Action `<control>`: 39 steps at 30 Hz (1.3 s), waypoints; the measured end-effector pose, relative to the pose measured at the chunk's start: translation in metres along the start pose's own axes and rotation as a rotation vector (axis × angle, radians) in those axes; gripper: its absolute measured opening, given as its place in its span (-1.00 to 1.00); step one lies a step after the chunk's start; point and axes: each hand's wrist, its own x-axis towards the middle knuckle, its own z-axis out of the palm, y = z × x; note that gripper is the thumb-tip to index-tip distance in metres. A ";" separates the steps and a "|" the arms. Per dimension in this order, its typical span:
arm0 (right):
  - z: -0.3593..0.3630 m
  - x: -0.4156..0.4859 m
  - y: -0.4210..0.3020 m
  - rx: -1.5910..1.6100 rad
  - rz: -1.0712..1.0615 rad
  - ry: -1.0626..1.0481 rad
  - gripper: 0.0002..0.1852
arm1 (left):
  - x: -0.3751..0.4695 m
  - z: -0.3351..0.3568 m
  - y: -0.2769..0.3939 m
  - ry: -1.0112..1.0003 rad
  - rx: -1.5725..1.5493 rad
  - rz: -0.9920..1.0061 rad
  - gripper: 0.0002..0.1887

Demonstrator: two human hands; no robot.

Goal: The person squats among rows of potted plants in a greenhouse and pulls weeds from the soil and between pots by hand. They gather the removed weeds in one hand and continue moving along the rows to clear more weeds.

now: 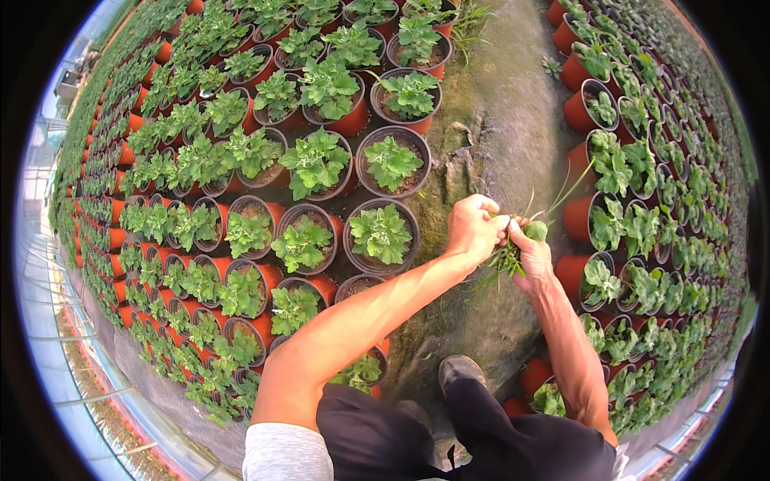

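My right hand (532,249) is closed around a bunch of pulled green weeds (506,260), with long grass blades sticking out above and leafy ends hanging below. Against it, my left hand (472,227) has its fingers bent and its fingertips meeting the right thumb at the bunch. Whether the left fingers pinch a stem is hidden. Both hands are over the path between two blocks of pots. Closest on the left stands a terracotta-coloured plastic pot (415,255) with a leafy chrysanthemum-like plant (381,233) in it.
Dense rows of potted plants (316,165) fill the left side, and more pots (592,279) line the right. Dark ground-cover fabric (511,120), mossy and wrinkled, covers the path. Grass (472,27) grows by the far left pots. My shoe (460,371) is on the path.
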 end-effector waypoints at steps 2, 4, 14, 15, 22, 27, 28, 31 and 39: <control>-0.002 0.004 -0.004 0.037 -0.001 -0.051 -0.87 | 0.002 -0.002 0.007 -0.048 -0.044 -0.098 -0.81; -0.005 0.014 -0.009 0.126 0.081 -0.069 -0.86 | 0.003 -0.006 0.016 -0.097 0.004 -0.076 -0.78; -0.014 0.069 -0.007 -0.400 0.106 -0.010 -0.88 | 0.115 -0.170 0.101 0.490 1.059 0.531 -0.83; -0.015 0.069 -0.006 -0.423 0.087 -0.004 -0.88 | 0.129 -0.179 0.103 0.417 1.079 0.447 -0.82; -0.015 0.068 -0.009 -0.465 0.071 -0.045 -0.90 | 0.184 -0.147 0.119 0.574 1.314 0.122 -0.79; -0.015 0.067 -0.012 -0.426 0.123 -0.054 -0.90 | 0.185 -0.135 0.132 0.586 1.287 0.067 -0.80; -0.015 0.067 -0.012 -0.434 0.128 -0.043 -0.89 | 0.188 -0.133 0.135 0.608 1.258 0.025 -0.79; -0.014 0.068 -0.012 -0.440 0.142 -0.032 -0.89 | 0.197 -0.125 0.139 0.590 1.266 -0.079 -0.77; -0.013 0.068 -0.013 -0.463 0.126 -0.040 -0.87 | 0.199 -0.129 0.133 0.618 1.265 -0.058 -0.78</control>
